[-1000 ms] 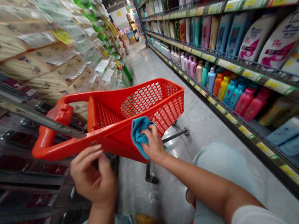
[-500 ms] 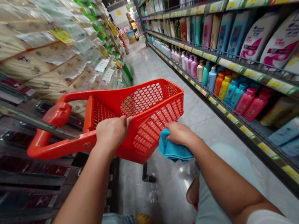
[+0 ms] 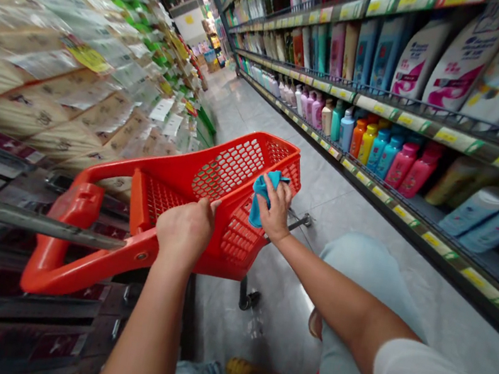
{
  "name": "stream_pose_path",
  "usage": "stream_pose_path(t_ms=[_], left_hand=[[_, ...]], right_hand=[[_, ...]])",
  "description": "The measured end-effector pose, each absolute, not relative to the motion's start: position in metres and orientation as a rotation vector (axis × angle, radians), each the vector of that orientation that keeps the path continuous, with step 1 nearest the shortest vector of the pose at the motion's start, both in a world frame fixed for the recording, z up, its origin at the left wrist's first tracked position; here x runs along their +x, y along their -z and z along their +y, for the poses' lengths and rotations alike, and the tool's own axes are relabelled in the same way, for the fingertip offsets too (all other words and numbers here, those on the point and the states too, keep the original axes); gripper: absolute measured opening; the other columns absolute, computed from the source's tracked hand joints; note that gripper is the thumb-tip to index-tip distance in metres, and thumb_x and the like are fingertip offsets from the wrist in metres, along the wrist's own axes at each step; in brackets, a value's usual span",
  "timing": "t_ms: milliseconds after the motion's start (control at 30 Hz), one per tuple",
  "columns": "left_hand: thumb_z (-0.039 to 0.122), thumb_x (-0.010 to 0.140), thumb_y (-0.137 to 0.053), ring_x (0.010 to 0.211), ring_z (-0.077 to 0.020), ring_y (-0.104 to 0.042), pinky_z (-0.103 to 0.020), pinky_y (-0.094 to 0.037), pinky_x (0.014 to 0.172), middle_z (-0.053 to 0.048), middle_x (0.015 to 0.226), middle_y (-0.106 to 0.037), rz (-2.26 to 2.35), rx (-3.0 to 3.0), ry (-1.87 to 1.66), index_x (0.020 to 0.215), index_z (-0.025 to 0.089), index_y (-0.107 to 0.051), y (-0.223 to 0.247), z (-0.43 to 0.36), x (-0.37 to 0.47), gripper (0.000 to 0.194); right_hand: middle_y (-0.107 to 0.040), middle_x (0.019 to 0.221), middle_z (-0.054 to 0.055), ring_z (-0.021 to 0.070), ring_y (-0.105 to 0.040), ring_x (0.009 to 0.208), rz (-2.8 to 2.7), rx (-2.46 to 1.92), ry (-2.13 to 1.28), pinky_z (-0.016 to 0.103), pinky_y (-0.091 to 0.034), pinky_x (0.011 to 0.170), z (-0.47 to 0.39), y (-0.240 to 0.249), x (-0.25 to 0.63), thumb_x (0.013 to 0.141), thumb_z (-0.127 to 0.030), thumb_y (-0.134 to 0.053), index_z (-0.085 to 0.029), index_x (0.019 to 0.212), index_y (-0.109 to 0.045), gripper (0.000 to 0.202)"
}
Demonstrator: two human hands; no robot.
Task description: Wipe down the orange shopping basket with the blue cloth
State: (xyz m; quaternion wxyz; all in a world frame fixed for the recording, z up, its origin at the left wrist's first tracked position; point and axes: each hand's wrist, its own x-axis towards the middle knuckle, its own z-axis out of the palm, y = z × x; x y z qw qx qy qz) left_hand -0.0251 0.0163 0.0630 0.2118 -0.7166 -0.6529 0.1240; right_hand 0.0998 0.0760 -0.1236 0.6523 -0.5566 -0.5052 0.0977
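Observation:
A red plastic shopping cart basket (image 3: 227, 260) with mesh sides lies tilted across the middle of the view, its handle toward the left. My left hand (image 3: 185, 230) is closed round the near top rim of the basket. Against the outside of the near mesh wall, close to the far end, my right hand (image 3: 276, 207) presses a blue cloth (image 3: 257, 211), fingers bent over it. Part of the cloth sticks out above and to the left of the fingers.
Shelves of bottles (image 3: 386, 152) run along the right. Packaged goods (image 3: 56, 84) are stacked on the left. A metal bar (image 3: 29, 217) crosses the cart handle. Below are the grey tiled floor (image 3: 225, 330), cart wheels and my knees.
My right hand has moved up and left with the blue cloth, from beside the basket onto its mesh wall. The cart appears slightly further left in view. My left hand keeps its grip.

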Motion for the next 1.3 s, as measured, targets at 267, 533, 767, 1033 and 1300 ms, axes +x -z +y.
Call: stream_pose_path(t_ms=[267, 533, 767, 1033, 1300], left_hand=[[0.041, 0.102, -0.021, 0.084, -0.0378, -0.075, -0.04, -0.05, 0.064, -0.016, 0.084, -0.076, -1.792, -1.981, -0.317, 0.101, 0.016, -0.071, -0.056, 0.01, -0.019, 0.056], [0.043, 0.102, -0.021, 0.082, -0.037, -0.075, -0.038, -0.048, 0.062, -0.016, 0.081, -0.076, -1.768, -1.966, -0.301, 0.099, 0.017, -0.071, -0.056, 0.011, -0.022, 0.056], [0.042, 0.102, -0.021, 0.081, -0.0362, -0.074, -0.036, -0.044, 0.06, -0.016, 0.08, -0.075, -1.779, -1.951, -0.285, 0.097, 0.017, -0.071, -0.054, 0.009, -0.022, 0.056], [0.043, 0.102, -0.019, 0.083, -0.0359, -0.074, -0.035, -0.042, 0.06, -0.016, 0.082, -0.075, -1.776, -1.963, -0.293, 0.099, 0.017, -0.07, -0.055, 0.009, -0.02, 0.057], [0.041, 0.102, -0.018, 0.082, -0.0353, -0.073, -0.035, -0.042, 0.06, -0.017, 0.083, -0.074, -1.759, -1.959, -0.267, 0.099, 0.016, -0.07, -0.053, 0.008, -0.023, 0.057]], right_hand=[[-0.04, 0.151, 0.015, 0.0294, -0.037, 0.142, -0.98, -1.301, -0.302, 0.054, -0.033, 0.117, 0.082, 0.13, 0.093, 0.099, -0.044, -0.047, -0.026, 0.153, -0.04, 0.058], [-0.051, 0.13, 0.014, 0.0238, -0.051, 0.123, -0.897, -1.279, -0.305, 0.043, -0.042, 0.11, 0.083, 0.142, 0.09, 0.091, -0.016, -0.042, -0.022, 0.139, -0.052, 0.048], [-0.052, 0.121, 0.012, 0.0247, -0.053, 0.114, -1.03, -1.301, -0.464, 0.043, -0.046, 0.104, 0.047, 0.156, 0.061, 0.082, -0.015, -0.051, -0.02, 0.122, -0.053, 0.041], [-0.047, 0.123, 0.014, 0.0257, -0.049, 0.119, -0.845, -1.448, -0.685, 0.049, -0.04, 0.11, 0.044, 0.188, 0.055, 0.079, -0.01, -0.047, -0.018, 0.123, -0.048, 0.044], [-0.055, 0.109, 0.005, 0.0201, -0.059, 0.103, -0.878, -1.305, -0.903, 0.037, -0.05, 0.1, -0.016, 0.206, 0.001, 0.066, -0.009, -0.055, -0.023, 0.11, -0.055, 0.047]])
